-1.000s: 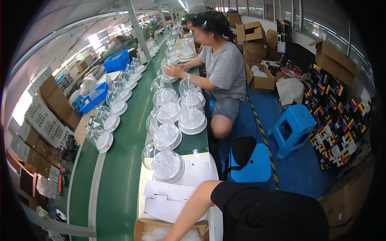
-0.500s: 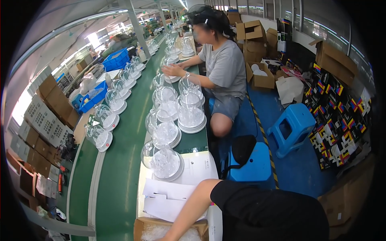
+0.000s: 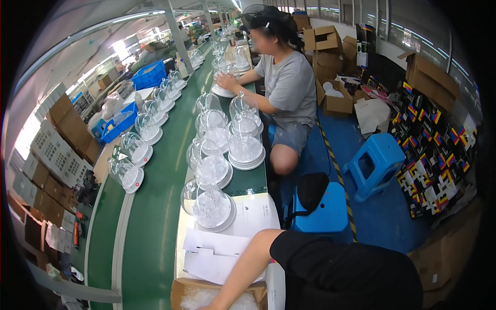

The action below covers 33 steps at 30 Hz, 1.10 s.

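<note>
Reaching arm: bare forearm (image 3: 243, 268) goes down into cardboard box (image 3: 217, 295) at lower edge
Hand: cut off by frame edge, grip cannot tell, probably the left hand
Box: on worktop (image 3: 155, 217), white filling inside
Nearby: white paper sheets (image 3: 217, 250) just beside box; clear glass dome (image 3: 206, 206) behind them
Co-worker: seated person's hand (image 3: 226, 81) on another dome farther along

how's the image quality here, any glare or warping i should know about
Head view: strong fisheye, so the green belt and ceiling beams bow toward a black rim; windows at far left blow out white; the glass domes catch soft highlights but stay sharp; the person's arm runs off the bottom edge, hand unseen.
</note>
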Each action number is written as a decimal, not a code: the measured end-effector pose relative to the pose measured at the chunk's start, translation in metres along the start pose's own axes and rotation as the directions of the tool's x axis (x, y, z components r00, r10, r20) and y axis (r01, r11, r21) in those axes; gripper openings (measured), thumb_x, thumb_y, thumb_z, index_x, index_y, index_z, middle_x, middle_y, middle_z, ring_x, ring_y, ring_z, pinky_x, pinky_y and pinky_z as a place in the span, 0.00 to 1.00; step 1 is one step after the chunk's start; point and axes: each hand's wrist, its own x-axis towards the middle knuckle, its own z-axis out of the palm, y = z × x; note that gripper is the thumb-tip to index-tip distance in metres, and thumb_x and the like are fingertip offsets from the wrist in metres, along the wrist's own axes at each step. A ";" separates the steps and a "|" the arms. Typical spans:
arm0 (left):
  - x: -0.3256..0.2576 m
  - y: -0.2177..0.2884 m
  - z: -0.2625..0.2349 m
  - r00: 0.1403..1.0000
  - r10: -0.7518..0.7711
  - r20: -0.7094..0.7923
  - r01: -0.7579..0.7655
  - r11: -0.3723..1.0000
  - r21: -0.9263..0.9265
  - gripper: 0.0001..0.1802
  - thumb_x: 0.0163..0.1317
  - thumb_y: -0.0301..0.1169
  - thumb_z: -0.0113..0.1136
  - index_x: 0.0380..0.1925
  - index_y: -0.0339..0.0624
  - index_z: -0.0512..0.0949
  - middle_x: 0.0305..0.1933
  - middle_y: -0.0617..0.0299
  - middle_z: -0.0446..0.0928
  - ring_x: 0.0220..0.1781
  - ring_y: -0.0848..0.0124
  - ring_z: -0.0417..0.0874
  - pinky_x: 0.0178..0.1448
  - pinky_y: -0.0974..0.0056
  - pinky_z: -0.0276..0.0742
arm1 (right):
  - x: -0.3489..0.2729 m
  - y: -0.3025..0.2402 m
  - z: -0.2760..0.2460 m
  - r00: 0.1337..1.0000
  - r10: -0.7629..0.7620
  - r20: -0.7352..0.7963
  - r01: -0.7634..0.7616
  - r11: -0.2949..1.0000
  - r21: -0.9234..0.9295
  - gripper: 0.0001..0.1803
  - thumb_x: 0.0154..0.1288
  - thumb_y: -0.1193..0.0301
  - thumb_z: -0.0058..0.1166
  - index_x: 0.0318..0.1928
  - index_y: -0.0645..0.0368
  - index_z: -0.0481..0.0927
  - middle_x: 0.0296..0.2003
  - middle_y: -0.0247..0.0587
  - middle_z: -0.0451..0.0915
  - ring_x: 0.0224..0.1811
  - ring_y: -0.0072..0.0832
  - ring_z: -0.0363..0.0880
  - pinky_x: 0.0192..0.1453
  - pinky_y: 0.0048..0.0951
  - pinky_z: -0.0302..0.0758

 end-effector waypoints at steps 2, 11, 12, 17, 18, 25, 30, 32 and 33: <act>0.011 0.005 0.007 0.996 -0.094 -0.004 0.094 0.996 -0.011 0.17 0.59 0.24 0.64 0.49 0.38 0.75 0.37 0.58 0.81 0.36 0.74 0.81 0.40 0.71 0.77 | -0.002 0.005 -0.003 1.000 0.029 0.003 -0.029 0.999 0.033 0.05 0.62 0.67 0.54 0.38 0.49 0.80 0.33 0.37 0.81 0.35 0.34 0.80 0.35 0.36 0.75; 0.048 0.023 -0.004 0.872 -0.487 0.049 0.487 0.873 0.012 0.19 0.59 0.25 0.65 0.50 0.38 0.74 0.36 0.58 0.81 0.35 0.74 0.81 0.38 0.71 0.77 | 0.005 0.010 0.001 0.998 -0.049 -0.049 0.050 0.998 0.038 0.05 0.62 0.68 0.53 0.38 0.50 0.80 0.32 0.36 0.82 0.32 0.34 0.80 0.33 0.35 0.75; 0.049 0.026 -0.005 0.847 -0.529 0.054 0.529 0.848 0.015 0.19 0.58 0.25 0.65 0.50 0.38 0.74 0.36 0.58 0.81 0.35 0.74 0.81 0.38 0.71 0.77 | 0.004 0.008 0.001 0.999 -0.017 -0.028 0.019 0.997 0.074 0.06 0.62 0.68 0.53 0.39 0.50 0.80 0.33 0.37 0.82 0.33 0.34 0.80 0.34 0.35 0.75; 0.062 0.041 -0.001 0.691 -0.720 0.063 0.720 0.693 0.028 0.19 0.58 0.25 0.65 0.50 0.39 0.74 0.36 0.58 0.81 0.34 0.74 0.81 0.38 0.72 0.76 | 0.001 0.007 0.001 0.987 0.121 0.103 -0.143 0.959 0.243 0.07 0.63 0.68 0.53 0.40 0.53 0.79 0.35 0.39 0.81 0.35 0.34 0.79 0.37 0.35 0.74; 0.065 0.041 0.000 0.657 -0.751 0.064 0.751 0.660 0.032 0.19 0.58 0.25 0.65 0.50 0.39 0.74 0.35 0.58 0.81 0.34 0.74 0.81 0.37 0.72 0.76 | 0.000 0.006 0.002 0.981 0.143 0.131 -0.174 0.947 0.271 0.07 0.63 0.68 0.53 0.40 0.54 0.79 0.35 0.40 0.81 0.36 0.34 0.79 0.38 0.35 0.74; 0.078 0.048 -0.006 0.383 -0.920 0.083 0.919 0.389 0.070 0.20 0.58 0.26 0.66 0.51 0.39 0.74 0.35 0.59 0.81 0.33 0.75 0.81 0.36 0.72 0.76 | 0.003 0.000 -0.002 0.903 0.283 0.322 -0.406 0.807 0.429 0.09 0.63 0.69 0.53 0.42 0.57 0.78 0.38 0.43 0.80 0.39 0.35 0.78 0.42 0.35 0.73; 0.083 0.057 -0.004 0.149 -0.985 0.082 0.983 0.156 0.093 0.21 0.57 0.26 0.66 0.51 0.39 0.74 0.34 0.59 0.81 0.33 0.75 0.81 0.36 0.72 0.76 | 0.001 0.003 -0.009 0.813 0.335 0.476 -0.564 0.654 0.503 0.11 0.63 0.69 0.53 0.44 0.60 0.78 0.40 0.45 0.80 0.41 0.35 0.78 0.45 0.35 0.73; 0.084 0.057 -0.001 0.057 -0.995 0.083 0.993 0.065 0.097 0.21 0.57 0.26 0.66 0.51 0.39 0.74 0.34 0.59 0.81 0.32 0.75 0.81 0.35 0.72 0.76 | -0.002 0.003 -0.011 0.768 0.345 0.539 -0.625 0.587 0.514 0.12 0.63 0.69 0.53 0.44 0.61 0.77 0.41 0.46 0.80 0.42 0.35 0.78 0.46 0.35 0.72; 0.084 0.055 0.002 0.014 -0.996 0.086 0.995 0.022 0.098 0.21 0.57 0.26 0.66 0.51 0.39 0.74 0.34 0.59 0.81 0.32 0.75 0.81 0.35 0.72 0.76 | -0.003 0.004 -0.014 0.744 0.350 0.570 -0.655 0.555 0.514 0.12 0.64 0.69 0.53 0.45 0.62 0.77 0.41 0.47 0.80 0.43 0.35 0.78 0.47 0.35 0.72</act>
